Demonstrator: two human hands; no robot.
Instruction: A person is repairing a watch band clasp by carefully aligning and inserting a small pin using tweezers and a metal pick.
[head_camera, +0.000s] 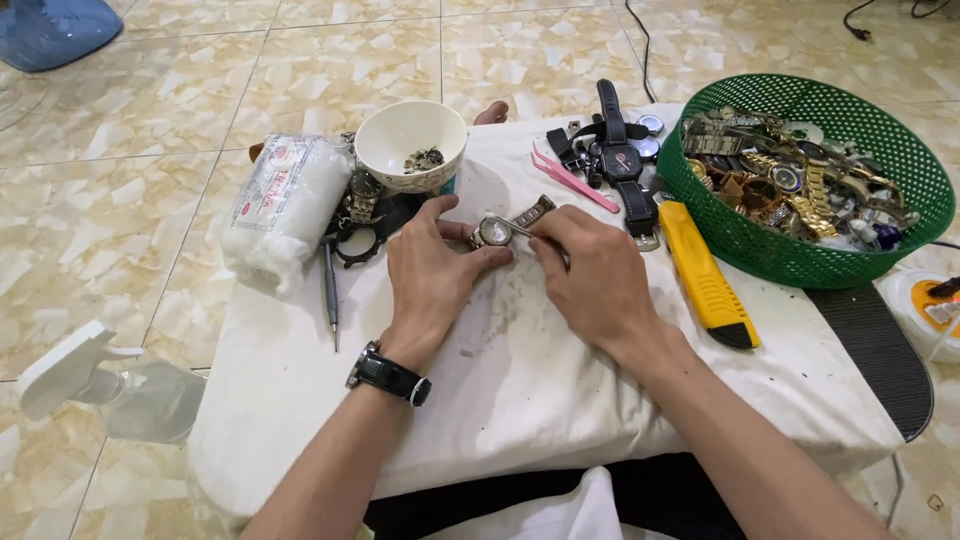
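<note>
My left hand (432, 275) pins a small metal wristwatch (493, 231) against the white cloth-covered table (300, 370); its metal bracelet (535, 211) sticks out toward the back. My right hand (590, 275) pinches a thin metal tool (517, 230) whose tip rests on the watch face. I wear a black watch (388, 375) on my left wrist. Dark grime stains the cloth just below the watch.
A white bowl (410, 140) with small parts stands behind my hands, a wrapped cotton roll (280, 205) and a screwdriver (331, 295) to the left. Pink tweezers (575, 182), a black strap watch (620, 160), a yellow utility knife (705, 275) and a green basket (760, 245) of watches lie right.
</note>
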